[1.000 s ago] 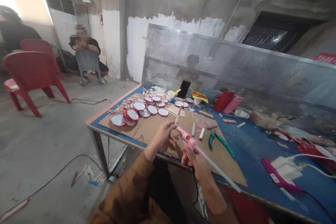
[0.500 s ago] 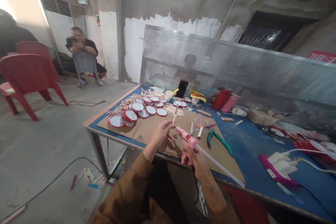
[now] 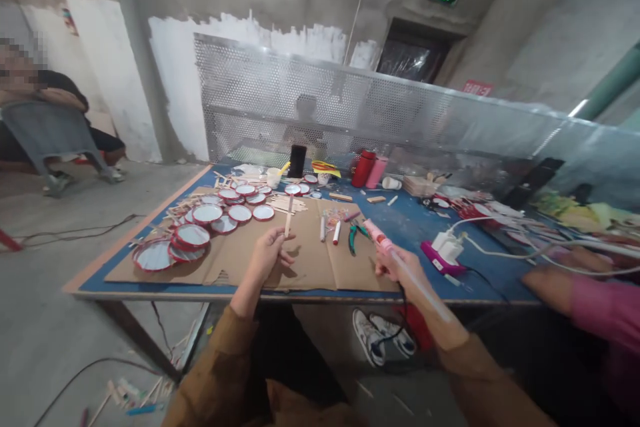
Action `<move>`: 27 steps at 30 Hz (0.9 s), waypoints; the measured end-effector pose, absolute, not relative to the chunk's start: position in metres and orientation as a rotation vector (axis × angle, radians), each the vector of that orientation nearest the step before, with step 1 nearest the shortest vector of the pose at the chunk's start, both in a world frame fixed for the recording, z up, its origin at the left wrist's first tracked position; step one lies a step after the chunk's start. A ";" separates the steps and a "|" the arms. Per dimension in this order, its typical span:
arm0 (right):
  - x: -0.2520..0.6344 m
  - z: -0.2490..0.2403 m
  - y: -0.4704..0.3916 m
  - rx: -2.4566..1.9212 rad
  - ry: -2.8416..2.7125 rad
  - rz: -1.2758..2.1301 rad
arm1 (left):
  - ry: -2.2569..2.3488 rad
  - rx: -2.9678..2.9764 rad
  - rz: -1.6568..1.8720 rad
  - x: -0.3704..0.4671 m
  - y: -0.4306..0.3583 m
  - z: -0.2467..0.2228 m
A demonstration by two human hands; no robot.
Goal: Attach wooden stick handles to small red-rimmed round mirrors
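Note:
Pinched in the fingers of my left hand [image 3: 270,255] is a flat wooden stick [image 3: 289,217], held upright over the brown cardboard [image 3: 300,271]. My right hand [image 3: 400,268] grips a pink glue gun [image 3: 379,237]; a long translucent glue stick [image 3: 425,292] runs out of its back end over my wrist. The gun's nozzle points up and left, well apart from the wooden stick. Between the hands lie two white marker-like tubes [image 3: 337,233] and teal-handled pliers [image 3: 354,237], partly behind the gun. Several round red-rimmed white discs [image 3: 193,236] are heaped to the left.
Loose wooden sticks [image 3: 285,203] lie behind the discs. Red and pink bottles [image 3: 363,169] and a propped phone [image 3: 297,161] stand at the back by a perforated metal panel [image 3: 260,93]. A purple power strip [image 3: 440,259] with cables sits right, near another person's pink sleeve [image 3: 605,312].
The view has turned to the right. My right hand has carried the glue gun rightward, away from the wooden stick, which my left hand still holds. Another person's arm has come into view.

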State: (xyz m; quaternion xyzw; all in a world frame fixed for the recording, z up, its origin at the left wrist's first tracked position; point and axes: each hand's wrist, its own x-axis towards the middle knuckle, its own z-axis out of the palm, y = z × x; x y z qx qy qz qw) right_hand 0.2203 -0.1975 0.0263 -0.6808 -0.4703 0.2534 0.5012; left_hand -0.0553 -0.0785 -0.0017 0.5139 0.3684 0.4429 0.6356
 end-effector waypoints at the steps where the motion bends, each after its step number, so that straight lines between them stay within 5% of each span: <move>1: 0.241 0.029 -0.197 -1.703 -1.193 0.542 | 0.845 1.175 1.014 -0.056 -0.079 -0.001; 10: 0.351 0.019 -0.176 -2.263 -1.782 0.143 | 0.877 1.170 1.040 -0.057 -0.082 0.001; 21: 0.356 0.036 -0.145 -2.510 -2.076 -0.159 | 0.882 1.120 1.083 -0.054 -0.081 -0.001; 27: 0.277 0.072 -0.140 -2.307 -2.214 -0.112 | 0.887 1.068 1.109 -0.054 -0.079 -0.003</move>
